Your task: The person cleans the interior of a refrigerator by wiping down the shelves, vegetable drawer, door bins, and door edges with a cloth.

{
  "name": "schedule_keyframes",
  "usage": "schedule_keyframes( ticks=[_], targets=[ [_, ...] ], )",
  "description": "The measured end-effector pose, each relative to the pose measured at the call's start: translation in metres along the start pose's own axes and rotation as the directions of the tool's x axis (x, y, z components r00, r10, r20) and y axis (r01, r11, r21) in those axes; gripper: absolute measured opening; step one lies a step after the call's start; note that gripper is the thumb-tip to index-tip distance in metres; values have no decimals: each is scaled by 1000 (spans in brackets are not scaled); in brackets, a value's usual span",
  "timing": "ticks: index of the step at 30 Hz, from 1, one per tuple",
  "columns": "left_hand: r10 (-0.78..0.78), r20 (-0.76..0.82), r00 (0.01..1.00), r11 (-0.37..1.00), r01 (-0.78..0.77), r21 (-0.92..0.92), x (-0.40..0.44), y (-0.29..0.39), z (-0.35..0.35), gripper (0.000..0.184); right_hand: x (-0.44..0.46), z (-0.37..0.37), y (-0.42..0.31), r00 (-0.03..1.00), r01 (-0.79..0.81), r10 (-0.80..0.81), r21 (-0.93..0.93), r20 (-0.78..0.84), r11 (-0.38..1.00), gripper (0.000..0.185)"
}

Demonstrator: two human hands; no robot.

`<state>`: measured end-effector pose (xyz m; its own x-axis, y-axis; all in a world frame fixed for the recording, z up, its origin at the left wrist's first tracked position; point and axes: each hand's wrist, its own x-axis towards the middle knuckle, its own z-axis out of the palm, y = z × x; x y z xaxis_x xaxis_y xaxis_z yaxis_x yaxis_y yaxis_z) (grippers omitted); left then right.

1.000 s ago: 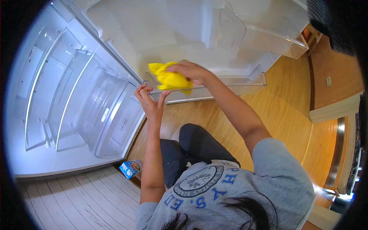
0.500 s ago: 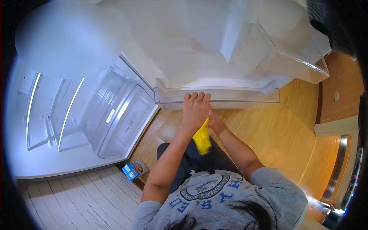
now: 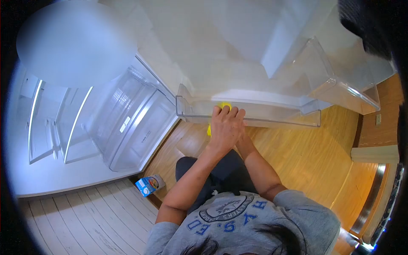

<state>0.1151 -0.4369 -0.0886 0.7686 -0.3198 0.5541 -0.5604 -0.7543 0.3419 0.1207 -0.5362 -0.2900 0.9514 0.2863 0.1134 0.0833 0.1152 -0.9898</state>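
Observation:
My left hand (image 3: pixel 226 127) is closed over the front rim of the low clear door bin (image 3: pixel 278 116), its fingers curled around a yellow cloth (image 3: pixel 224 105). A bit of the cloth shows beyond the fingertips, and another piece sticks out on the left of the hand. Right beside it, my right hand (image 3: pixel 243 134) is mostly hidden behind my left hand; its fingers cannot be made out.
An open fridge with glass shelves and a clear drawer (image 3: pixel 146 136) fills the left. Another door bin (image 3: pixel 346 91) juts out at the upper right. A blue and white carton (image 3: pixel 149 185) stands near the fridge's bottom edge. A blurred pale round patch covers the upper left.
The cloth was in my right hand above the bin; now my left hand grips it at the bin's rim, with my right hand close by. The door and bins have shifted right in view.

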Motion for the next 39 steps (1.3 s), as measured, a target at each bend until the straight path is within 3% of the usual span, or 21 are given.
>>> schedule_keyframes(
  ticks=[5, 6, 8, 10, 11, 13, 14, 17, 21, 23, 24, 26, 30, 32, 33, 35, 39],
  targets=[
    [0, 74, 997, 1000, 1, -14, -1, 1, -2, 16, 12, -3, -14, 992, -51, 63, 108, -111, 993, 35],
    [6, 66, 998, 1000, -7, 11, 0, -2, 0, 17, 17, -6, -18, 989, -74, 114, 355, -92, 932, 35],
    [-13, 99, 995, 1000, 11, 25, -9, 4, -2, 18, 8, -3, -21, 976, -100, 212, 772, -47, 627, 35],
    [-18, 70, 997, 1000, 16, 24, -6, 6, -2, 21, 1, -16, -28, 973, -38, 232, 985, -3, 170, 35],
    [-12, 23, 1000, 1000, 11, 25, -5, 6, 1, 22, -7, -28, -21, 971, 2, 236, 982, -48, 189, 35],
    [6, 59, 998, 1000, -7, 16, -2, 8, -1, 23, -17, -55, 2, 888, 134, 278, 784, -366, 605, 36],
    [-7, 91, 996, 999, 3, 45, -2, 8, -3, 24, -26, -66, -42, 877, 224, 412, 969, -247, 105, 36],
    [25, 34, 999, 998, -26, 49, -2, 9, -3, 27, -30, -123, -52, 936, 232, 264, 972, -234, 39, 31],
    [-21, 67, 998, 998, 17, 55, 3, 10, -4, 29, -27, -120, -63, 905, 264, 313, 957, -289, 120, 29],
    [3, 73, 997, 999, -6, 36, -2, 11, -6, 30, -35, -114, -63, 774, 320, 471, 903, -424, 286, 26],
    [10, 72, 997, 999, -13, 35, -3, 11, -8, 30, -40, -115, -63, 774, 326, 466, 901, -428, 286, 26],
    [-15, 105, 994, 999, 10, 46, 0, 11, -7, 30, -39, -122, -69, 954, 265, 104, 953, -282, 146, 27],
    [-33, 117, 993, 997, 25, 67, -1, 11, -7, 31, -44, -117, -67, 880, 357, 280, 923, -384, 145, 29],
    [29, 72, 997, 999, -32, 38, 0, 13, -8, 27, -44, -115, -62, 818, 335, 412, 914, -402, 227, 28],
    [37, 66, 997, 999, -40, 36, 1, 13, -8, 27, -37, -118, -63, 820, 340, 403, 912, -408, 230, 28],
    [25, 51, 998, 998, -28, 62, 1, 13, -8, 27, -23, -120, -66, 922, 321, 176, 936, -344, 147, 30],
    [-41, 75, 996, 998, 37, 57, 4, 15, -11, 29, -24, -121, -68, 901, 321, 256, 936, -349, 145, 33]
  ],
)
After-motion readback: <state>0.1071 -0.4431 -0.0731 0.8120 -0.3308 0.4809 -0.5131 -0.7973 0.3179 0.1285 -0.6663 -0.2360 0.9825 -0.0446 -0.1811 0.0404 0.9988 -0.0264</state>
